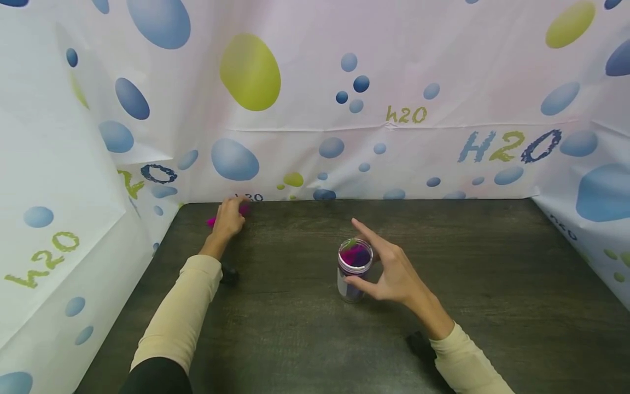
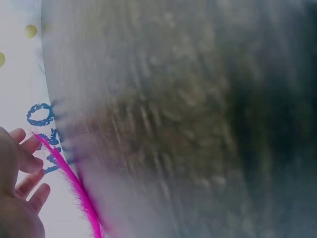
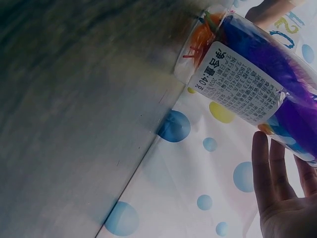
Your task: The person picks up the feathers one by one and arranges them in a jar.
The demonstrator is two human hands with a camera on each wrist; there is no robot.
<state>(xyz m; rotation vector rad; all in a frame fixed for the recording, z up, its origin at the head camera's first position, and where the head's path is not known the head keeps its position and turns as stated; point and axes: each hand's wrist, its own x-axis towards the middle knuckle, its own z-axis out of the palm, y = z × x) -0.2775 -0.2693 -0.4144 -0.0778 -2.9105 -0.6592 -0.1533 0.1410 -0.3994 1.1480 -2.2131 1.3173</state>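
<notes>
My left hand [image 1: 229,219] reaches to the table's back left, over a bright pink feather [image 1: 211,221] that shows on both sides of it. In the left wrist view, the loosely bent fingers [image 2: 32,144] are right at the thin end of the feather [image 2: 79,191]. Right of the middle, a clear jar [image 1: 350,293] stands upright with its top uncovered. Pink, purple and green feathers [image 1: 354,255] fill it up to the rim. My right hand [image 1: 394,268] holds the jar between thumb and fingers, the index finger reaching past the rim. A white printed label [image 3: 242,84] faces the right wrist camera.
The dark wood-grain table [image 1: 290,328] ends at the back against a white curtain [image 1: 305,71] with blue and green spots and lettering. More curtain hangs along the left and right sides. Small dark devices [image 1: 228,273] sit at both wrists.
</notes>
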